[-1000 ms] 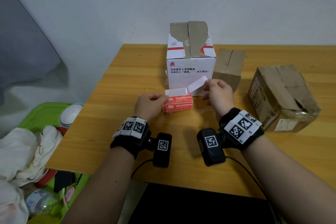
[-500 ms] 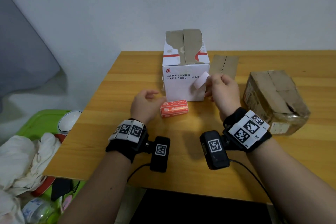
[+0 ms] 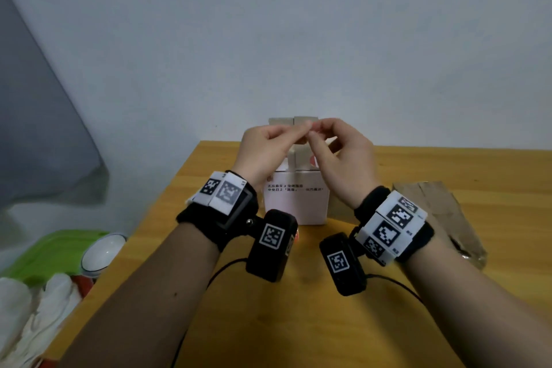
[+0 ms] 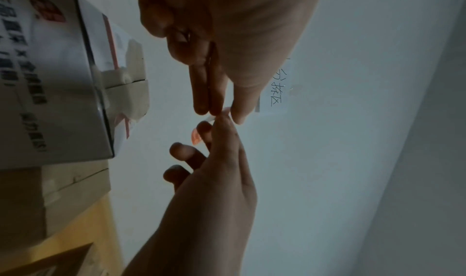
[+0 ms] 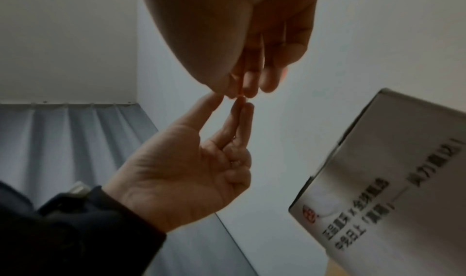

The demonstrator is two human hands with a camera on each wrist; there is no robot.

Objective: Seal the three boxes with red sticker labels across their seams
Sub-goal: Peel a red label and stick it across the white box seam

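Both hands are raised above the white printed box [image 3: 295, 203], fingertips meeting. My left hand [image 3: 301, 128] and right hand [image 3: 316, 132] pinch one small sticker label [image 4: 196, 137] between them; its red face and white backing show in the left wrist view. The right wrist view shows the label [image 5: 240, 93] edge-on. A large brown box [image 3: 439, 212] lies at the right. A small brown box [image 4: 75, 182] stands beside the white one. The sticker roll is hidden behind the left wrist camera.
The wooden table [image 3: 298, 323] ends at a left edge near my left forearm. Below it sit a green tub [image 3: 50, 251], a white bowl [image 3: 101, 251] and white cloth [image 3: 35, 314]. A grey curtain [image 3: 35, 128] hangs at the left wall.
My right hand has lifted the label up above the white box. My left hand has let go of the sticker roll and risen to pinch the label too.
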